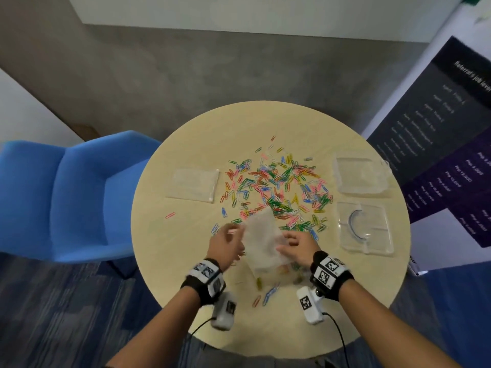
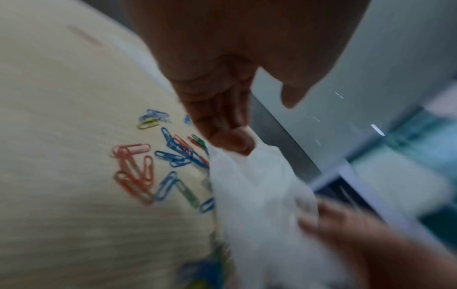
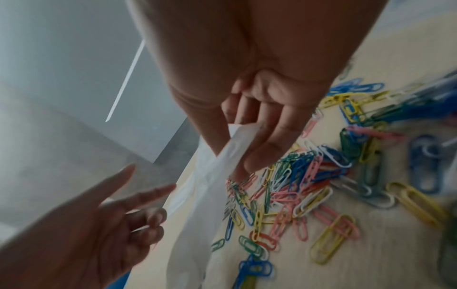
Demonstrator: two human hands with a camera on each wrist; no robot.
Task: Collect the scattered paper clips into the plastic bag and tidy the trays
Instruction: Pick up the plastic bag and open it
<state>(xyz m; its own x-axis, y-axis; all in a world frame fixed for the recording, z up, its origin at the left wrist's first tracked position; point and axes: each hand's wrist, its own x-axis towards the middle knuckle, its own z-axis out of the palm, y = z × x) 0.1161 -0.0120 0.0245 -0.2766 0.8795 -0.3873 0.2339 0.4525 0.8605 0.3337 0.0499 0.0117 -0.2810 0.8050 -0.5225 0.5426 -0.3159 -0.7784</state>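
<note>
Coloured paper clips (image 1: pixel 279 181) lie scattered over the middle of the round beige table (image 1: pixel 164 235). I hold a clear plastic bag (image 1: pixel 261 235) upright just above the near side of the heap. My right hand (image 1: pixel 292 243) pinches the bag's top strip (image 3: pixel 235 144) between thumb and fingers. My left hand (image 1: pixel 231 235) is at the bag's left edge; its fingertips (image 2: pixel 232 142) touch the bag (image 2: pixel 254 195) with the thumb held apart. A few clips show through the bag's lower end (image 1: pixel 287 272). Two clear trays (image 1: pixel 338 171) (image 1: pixel 377 216) lie at the right.
A second flat plastic bag (image 1: pixel 194 184) lies on the left of the table. The nearer tray holds a curved blue piece (image 1: pixel 354 221). A few loose clips (image 1: pixel 268 293) lie near the front edge, and a pink one (image 1: pixel 170 215) at the left. A blue chair (image 1: pixel 79 195) stands left.
</note>
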